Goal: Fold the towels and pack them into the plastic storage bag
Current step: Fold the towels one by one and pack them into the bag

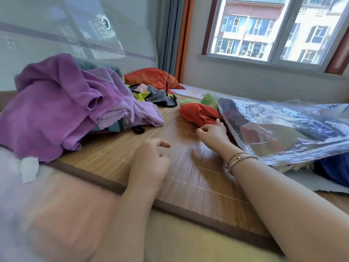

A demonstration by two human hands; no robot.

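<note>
Two hands were seen over the bamboo mat [188, 167]: the right hand [212, 132] was touching the red towel [198, 114] by the plastic storage bag [283, 129], grip unclear, while the left hand [151, 159] hung relaxed, empty. Probably best if the towel got flattened before folding.

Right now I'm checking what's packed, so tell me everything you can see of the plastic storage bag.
The plastic storage bag is clear, shiny and crinkled, with some blue print near its far right edge. It lies flat and slightly tilted on the right of the bamboo mat, its mouth towards the red towel. Reddish and dark shapes show through it, too blurred to identify. The right hand sits at its near-left corner; whether it touches the plastic is unclear.
</note>
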